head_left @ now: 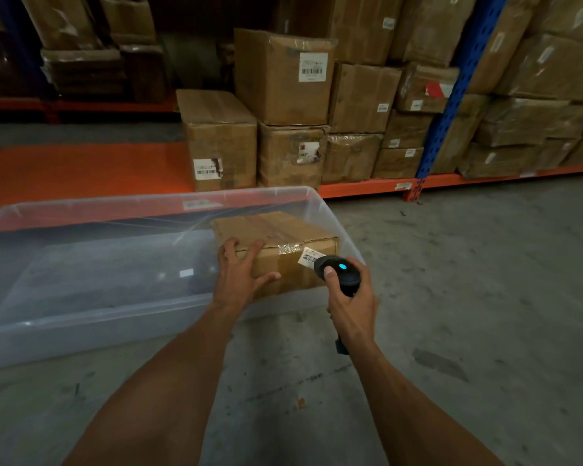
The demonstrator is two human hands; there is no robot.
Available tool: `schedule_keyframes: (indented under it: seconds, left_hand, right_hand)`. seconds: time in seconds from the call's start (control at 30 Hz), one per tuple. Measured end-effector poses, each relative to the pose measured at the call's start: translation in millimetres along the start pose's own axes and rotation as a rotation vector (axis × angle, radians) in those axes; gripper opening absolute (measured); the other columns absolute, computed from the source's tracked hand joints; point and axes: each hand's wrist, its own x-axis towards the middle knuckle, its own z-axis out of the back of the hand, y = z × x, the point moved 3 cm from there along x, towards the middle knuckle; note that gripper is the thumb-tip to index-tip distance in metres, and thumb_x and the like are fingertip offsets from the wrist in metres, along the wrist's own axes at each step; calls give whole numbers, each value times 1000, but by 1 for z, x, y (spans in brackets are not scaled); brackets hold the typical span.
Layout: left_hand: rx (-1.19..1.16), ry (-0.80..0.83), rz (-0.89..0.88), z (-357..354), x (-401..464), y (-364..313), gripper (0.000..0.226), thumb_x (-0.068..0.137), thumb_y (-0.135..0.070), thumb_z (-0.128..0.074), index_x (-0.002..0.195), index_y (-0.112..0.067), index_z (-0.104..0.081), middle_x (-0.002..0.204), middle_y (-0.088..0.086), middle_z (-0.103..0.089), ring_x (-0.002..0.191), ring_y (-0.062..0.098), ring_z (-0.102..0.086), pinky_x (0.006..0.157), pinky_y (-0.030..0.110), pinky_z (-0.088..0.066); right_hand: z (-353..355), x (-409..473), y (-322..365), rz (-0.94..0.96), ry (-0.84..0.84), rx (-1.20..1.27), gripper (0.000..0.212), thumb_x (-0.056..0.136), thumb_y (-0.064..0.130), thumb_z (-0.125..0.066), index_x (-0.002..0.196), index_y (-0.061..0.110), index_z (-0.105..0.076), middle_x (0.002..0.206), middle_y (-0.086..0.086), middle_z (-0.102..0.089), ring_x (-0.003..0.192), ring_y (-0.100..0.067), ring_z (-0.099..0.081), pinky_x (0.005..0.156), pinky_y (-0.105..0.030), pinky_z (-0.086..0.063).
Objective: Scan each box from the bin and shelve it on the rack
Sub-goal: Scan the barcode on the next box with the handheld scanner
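A brown cardboard box [283, 237] lies at the right end of a clear plastic bin [98, 314] on the floor. A white barcode label [308, 256] is stuck on the box's near side. My left hand [241, 274] rests spread on the box's near left corner, fingers over the top edge. My right hand [350, 297] grips a black handheld scanner [337, 270] with a blue light on top; its nose is right at the label. The orange rack shelf [81, 169] lies behind the bin.
Stacked cardboard boxes [283, 79] fill the shelf's middle and right. A blue rack upright [451, 95] stands at the right, with more boxes [535, 105] beyond. The left part of the bin holds nothing. Grey concrete floor [468, 280] spreads to the right.
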Motion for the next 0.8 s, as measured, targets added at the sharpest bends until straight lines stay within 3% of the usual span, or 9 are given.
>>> schedule_keyframes:
  seconds: [0.27,0.57,0.8]
  left_hand:
    - [-92,0,9,0,3,2,79,71,-59,-78,141,-42,-47,152,2,-13,144,30,-13,104,59,-41]
    - [-178,-5,53,33,27,45,73,67,-38,-89,134,-33,-59,153,2,-24,140,31,-28,116,52,-33]
    - [-183,11,67,55,42,69,69,68,-29,-90,131,-34,-61,152,1,-28,138,30,-33,116,48,-33]
  right_hand:
    - [-3,0,0,-35,-20,-6,35,82,64,-72,110,68,-52,104,16,-70,95,-20,-72,76,-51,-64]
    - [-5,17,-7,-41,-11,-21,39,80,65,-73,111,71,-49,104,21,-66,97,-15,-71,79,-48,-64]
    - [-26,44,-20,-89,98,-113,63,69,60,-71,127,53,-49,109,14,-67,97,-23,-73,86,-50,-63]
